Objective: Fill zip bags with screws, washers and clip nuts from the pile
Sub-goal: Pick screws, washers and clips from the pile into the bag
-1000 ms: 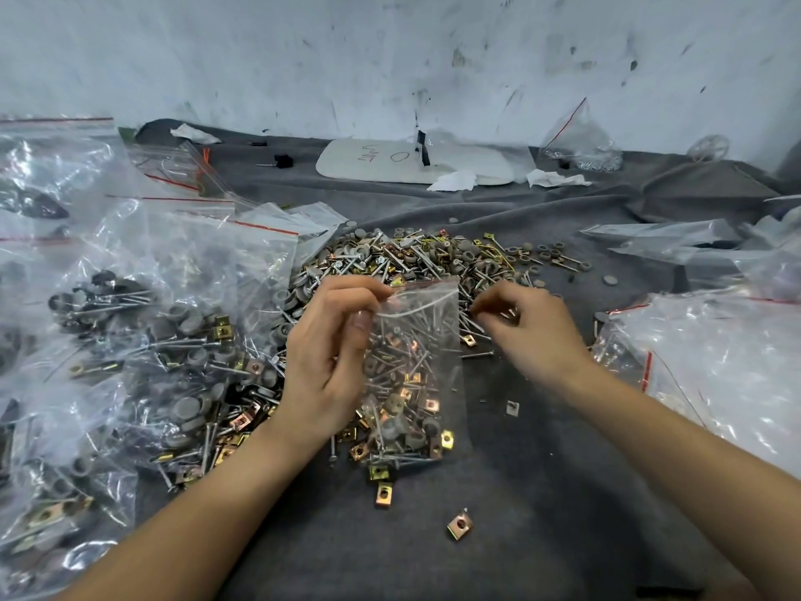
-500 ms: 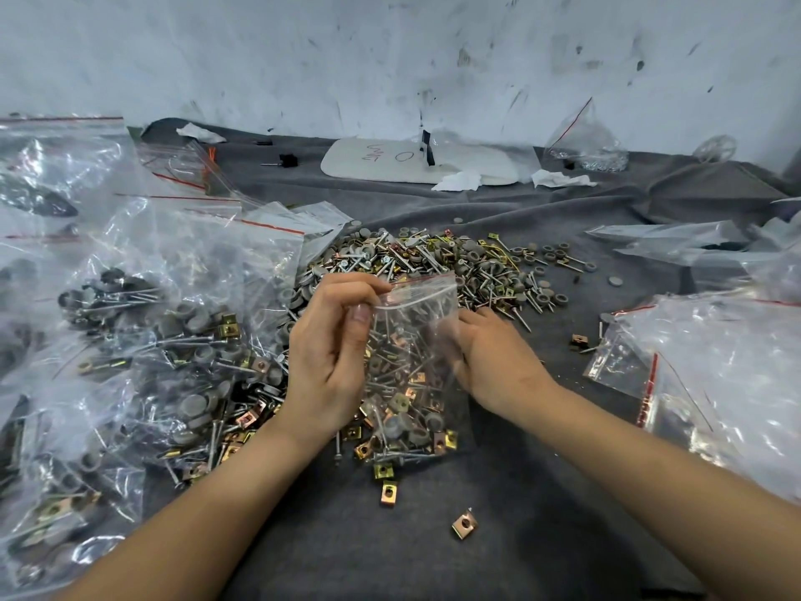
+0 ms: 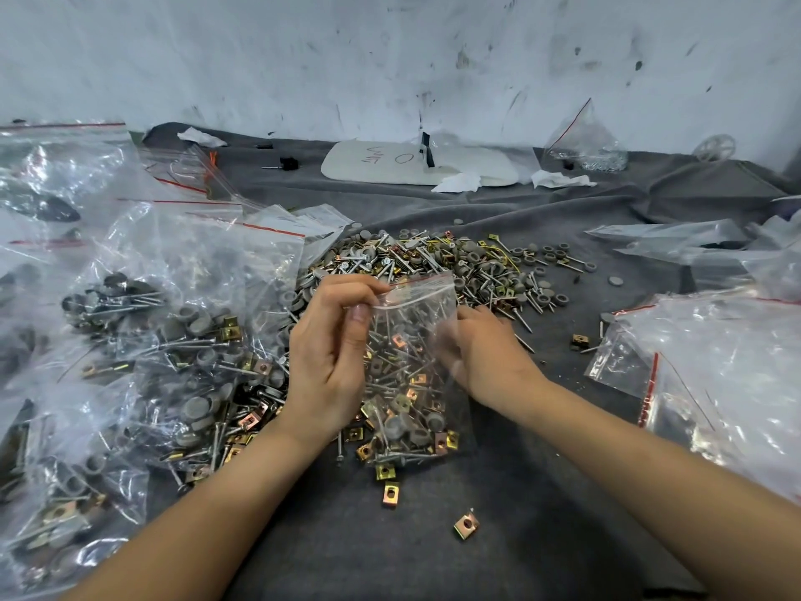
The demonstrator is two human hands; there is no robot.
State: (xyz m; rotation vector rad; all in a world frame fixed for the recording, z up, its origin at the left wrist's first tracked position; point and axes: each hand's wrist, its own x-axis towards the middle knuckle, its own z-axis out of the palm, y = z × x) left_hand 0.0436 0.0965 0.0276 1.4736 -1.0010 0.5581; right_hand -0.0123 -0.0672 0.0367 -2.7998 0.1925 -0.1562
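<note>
Mid-fill: pinching bag [image 3: 411, 383] mouth with left hand [image 3: 329, 366], just 6 o'clock of pile [image 3: 455, 262]. Cannot tell grip of right hand [image 3: 485, 357], blurred at bag's 3 o'clock edge. Next, probably: grab more from pile, drop in.

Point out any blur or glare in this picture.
Head view: the right hand is blurred at the zip bag; the left hand, pinching the bag's top, is sharp; glare streaks the filled bags at left.

A scuffed white wall [image 3: 390, 58] rises behind the grey cloth-covered table [image 3: 542, 492].
</note>
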